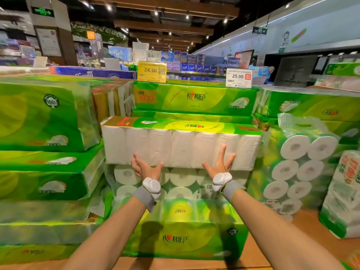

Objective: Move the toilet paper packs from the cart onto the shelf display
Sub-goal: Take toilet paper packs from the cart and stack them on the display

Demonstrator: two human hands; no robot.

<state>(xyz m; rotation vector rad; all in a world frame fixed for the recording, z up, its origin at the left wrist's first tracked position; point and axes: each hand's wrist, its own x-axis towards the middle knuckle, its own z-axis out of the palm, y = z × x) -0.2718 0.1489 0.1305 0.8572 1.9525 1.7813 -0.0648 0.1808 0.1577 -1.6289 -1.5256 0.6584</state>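
Observation:
A long green-and-white toilet paper pack [181, 145] lies on top of the middle stack of the display, its white roll side facing me. My left hand [145, 167] presses flat against its lower left edge with the fingers spread. My right hand [221, 164] presses flat against its lower right part, fingers also spread. Neither hand closes around it. Under it sits a pack showing roll ends [175, 182], and lower down a green pack [183, 230] lies on the wooden display base [303, 227]. No cart is in view.
Tall stacks of green packs [44, 117] stand on the left. More packs [194, 97] rise behind, with price signs 24.50 [152, 72] and 25.90 [238, 77]. Upright packs with roll ends [298, 162] crowd the right side. Store aisles lie beyond.

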